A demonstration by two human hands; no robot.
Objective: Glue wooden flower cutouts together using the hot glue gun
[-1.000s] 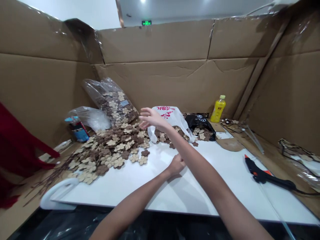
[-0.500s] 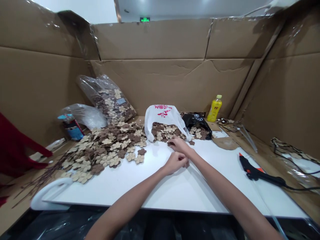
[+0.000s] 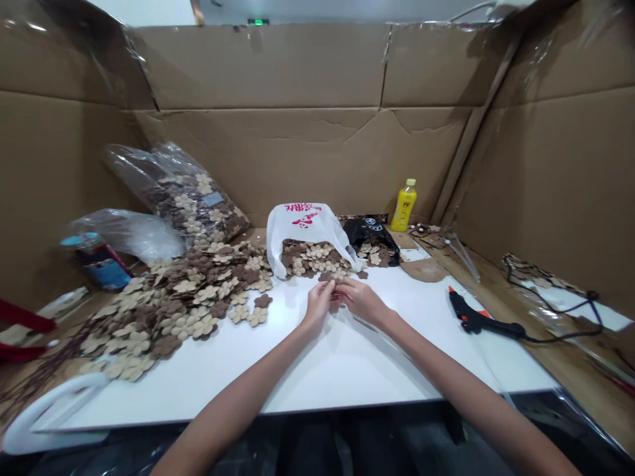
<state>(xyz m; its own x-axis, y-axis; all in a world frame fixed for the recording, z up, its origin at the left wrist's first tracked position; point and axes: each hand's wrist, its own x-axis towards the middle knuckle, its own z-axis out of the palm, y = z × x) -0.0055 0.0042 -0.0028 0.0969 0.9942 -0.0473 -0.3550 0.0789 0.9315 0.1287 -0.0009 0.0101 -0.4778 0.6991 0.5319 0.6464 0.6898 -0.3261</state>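
My left hand point(image 3: 319, 301) and my right hand point(image 3: 363, 301) meet over the white board point(image 3: 387, 363), just in front of the white plastic bag point(image 3: 305, 221). Both have their fingers bent into a pinch, tips together. A brown felt flower point(image 3: 326, 277) shows right at the fingertips; whether it is held or lies behind them I cannot tell. Brown and beige flowers point(image 3: 317, 254) spill from the white bag's mouth. To the left spreads a large pile of similar flowers point(image 3: 198, 294), with a few loose ones at its edge.
A black glue gun point(image 3: 479, 317) lies on the board's right side, its cord trailing right. At the back stand a yellow bottle point(image 3: 404, 206), a black bag point(image 3: 370, 233) and a clear bag of flowers point(image 3: 191, 198). Cardboard walls point(image 3: 278, 76) enclose the table.
My left hand has moved forward from below my right wrist to meet the right fingertips. My right hand has shifted slightly back. The view has turned a little to the right.
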